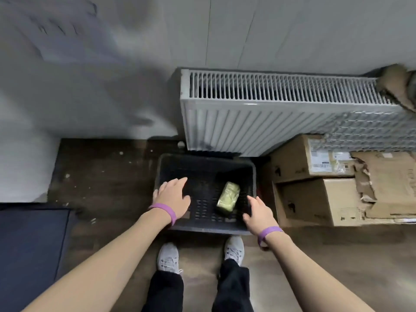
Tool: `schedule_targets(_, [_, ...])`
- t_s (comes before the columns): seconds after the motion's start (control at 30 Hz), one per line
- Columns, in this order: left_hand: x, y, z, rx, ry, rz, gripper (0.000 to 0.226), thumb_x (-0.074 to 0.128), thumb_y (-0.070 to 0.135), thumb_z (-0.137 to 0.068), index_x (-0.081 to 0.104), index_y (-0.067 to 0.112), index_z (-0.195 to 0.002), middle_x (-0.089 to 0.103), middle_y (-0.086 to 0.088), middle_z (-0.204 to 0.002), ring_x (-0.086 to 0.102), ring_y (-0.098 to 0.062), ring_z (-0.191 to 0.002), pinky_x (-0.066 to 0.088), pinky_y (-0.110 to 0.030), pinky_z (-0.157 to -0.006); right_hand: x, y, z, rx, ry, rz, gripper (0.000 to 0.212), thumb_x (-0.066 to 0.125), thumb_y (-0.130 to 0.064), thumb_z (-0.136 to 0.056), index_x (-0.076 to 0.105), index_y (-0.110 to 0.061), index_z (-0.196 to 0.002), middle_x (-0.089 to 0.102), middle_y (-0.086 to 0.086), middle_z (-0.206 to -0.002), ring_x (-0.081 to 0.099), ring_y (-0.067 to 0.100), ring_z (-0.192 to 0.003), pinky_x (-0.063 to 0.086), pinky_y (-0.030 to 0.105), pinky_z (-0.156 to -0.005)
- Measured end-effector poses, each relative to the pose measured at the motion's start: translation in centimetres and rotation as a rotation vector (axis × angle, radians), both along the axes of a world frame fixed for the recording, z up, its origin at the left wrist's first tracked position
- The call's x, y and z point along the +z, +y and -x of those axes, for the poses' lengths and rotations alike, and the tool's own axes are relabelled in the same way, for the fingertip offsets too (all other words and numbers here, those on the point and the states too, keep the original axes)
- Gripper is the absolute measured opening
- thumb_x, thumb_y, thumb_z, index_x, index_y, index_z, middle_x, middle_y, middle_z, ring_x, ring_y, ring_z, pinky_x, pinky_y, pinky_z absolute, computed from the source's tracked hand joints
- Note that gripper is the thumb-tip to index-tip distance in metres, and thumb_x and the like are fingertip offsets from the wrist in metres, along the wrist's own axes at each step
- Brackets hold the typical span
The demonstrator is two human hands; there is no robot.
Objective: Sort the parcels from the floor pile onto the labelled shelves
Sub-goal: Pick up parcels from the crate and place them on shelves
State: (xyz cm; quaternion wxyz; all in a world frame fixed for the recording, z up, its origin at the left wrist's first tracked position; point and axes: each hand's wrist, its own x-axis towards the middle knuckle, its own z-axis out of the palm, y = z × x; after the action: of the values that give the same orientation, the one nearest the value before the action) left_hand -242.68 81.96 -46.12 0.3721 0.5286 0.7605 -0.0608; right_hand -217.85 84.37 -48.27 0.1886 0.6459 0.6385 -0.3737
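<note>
A dark plastic basket (203, 162) stands on the floor in front of my feet. Inside it lies one small yellow-green wrapped parcel (228, 197), toward the right side. My left hand (174, 197) hovers over the basket's left rim, fingers spread and empty. Over the basket's near right corner is my right hand (258, 213), also with fingers apart and holding nothing. Both wrists wear purple bands. No shelves are in view.
A white radiator (258, 113) hangs on the wall just behind the basket. Stacked cardboard boxes (315, 181) with torn flaps sit on the floor at right. A dark flat panel (31, 244) lies at left. My grey shoes (168, 257) stand close to the basket.
</note>
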Motion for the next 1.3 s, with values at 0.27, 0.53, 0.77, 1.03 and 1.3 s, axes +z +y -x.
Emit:
schedule_targets(0.27, [-22.8, 3.2, -4.4, -0.028, 0.011, 0.066, 0.058, 0.048, 0.031, -0.094, 0.027, 0.027, -0.148, 0.033, 0.001, -0.152, 0.029, -0.022, -0.140, 0.028, -0.045, -0.113, -22.0, 3.4, -1.6, 0.034, -0.075, 0.047, 0.058, 0.049, -0.025, -0.094, 0.027, -0.014, -0.147, 0.022, 0.010, -0.157, 0.032, 0.039, -0.136, 0.035, 0.043, -0.106])
schedule_targets(0.53, [-41.6, 0.6, -7.2, -0.114, -0.001, 0.156, 0.059, 0.046, 0.031, -0.094, 0.023, 0.028, -0.149, 0.025, -0.002, -0.155, 0.021, -0.025, -0.143, 0.020, -0.047, -0.116, -40.8, 2.6, 0.6, -0.112, -0.167, -0.014, 0.081, 0.059, -0.042, -0.090, 0.007, -0.027, -0.151, -0.004, 0.009, -0.161, 0.030, 0.044, -0.131, 0.043, 0.049, -0.092])
schedule_targets(0.77, [-46.2, -2.3, -5.0, -0.100, -0.030, 0.191, 0.058, 0.045, 0.030, -0.094, 0.024, 0.028, -0.148, 0.027, -0.002, -0.154, 0.023, -0.026, -0.142, 0.021, -0.044, -0.115, -48.9, 1.8, 3.2, -0.276, -0.220, -0.146, 0.098, 0.070, -0.054, -0.077, 0.008, -0.031, -0.150, -0.002, 0.011, -0.159, 0.034, 0.046, -0.124, 0.047, 0.054, -0.087])
schedule_targets(1.03, [-38.8, -3.0, -2.5, 0.016, -0.071, 0.205, 0.057, 0.045, 0.025, -0.095, 0.026, 0.026, -0.148, 0.030, -0.002, -0.153, 0.029, -0.027, -0.139, 0.027, -0.041, -0.114, -40.1, 1.1, 2.1, -0.395, 0.180, -0.165, 0.092, 0.072, -0.028, -0.069, 0.022, -0.025, -0.146, 0.017, 0.005, -0.153, 0.041, 0.043, -0.121, 0.036, 0.043, -0.100])
schedule_targets(1.3, [-17.4, 0.9, -1.8, 0.183, -0.260, 0.205, 0.055, 0.047, 0.026, -0.096, 0.027, 0.025, -0.148, 0.038, -0.005, -0.148, 0.041, -0.023, -0.133, 0.033, -0.030, -0.109, -17.1, 3.7, 1.9, -0.651, 0.639, 0.055, 0.077, 0.057, 0.003, -0.080, 0.027, -0.026, -0.145, 0.039, 0.002, -0.137, 0.048, 0.015, -0.117, 0.046, 0.012, -0.084])
